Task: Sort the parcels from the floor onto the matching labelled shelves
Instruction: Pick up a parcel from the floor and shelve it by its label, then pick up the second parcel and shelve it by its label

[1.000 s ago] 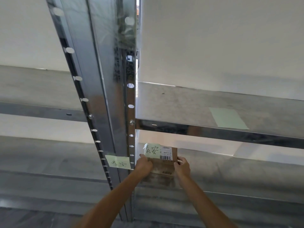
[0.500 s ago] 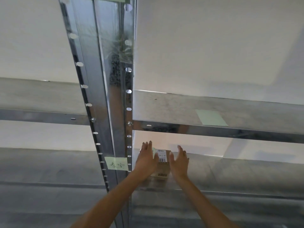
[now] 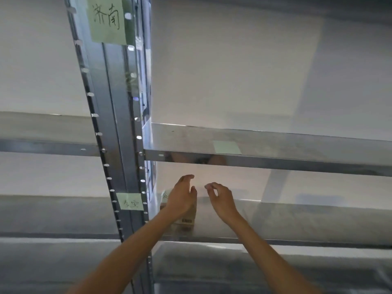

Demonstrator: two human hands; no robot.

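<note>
Left hand (image 3: 182,197) hovers released before the small cardboard parcel (image 3: 188,216) on the shelf (image 3: 286,221); right hand (image 3: 222,200), beside it, loosely curled, grasps nothing.

Upper green note (image 3: 107,19) on post (image 3: 115,107) — 济南, lower note (image 3: 129,201) — 泰安

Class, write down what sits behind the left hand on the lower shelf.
A small brown parcel stands on the shelf, its printed lower end and part of a green note showing. The left hand covers the rest.

parcel (image 3: 187,217) — mostly behind left hand (image 3: 181,198) | its print blurred | top label (image 3: 107,20) — cut by upper edge
</note>
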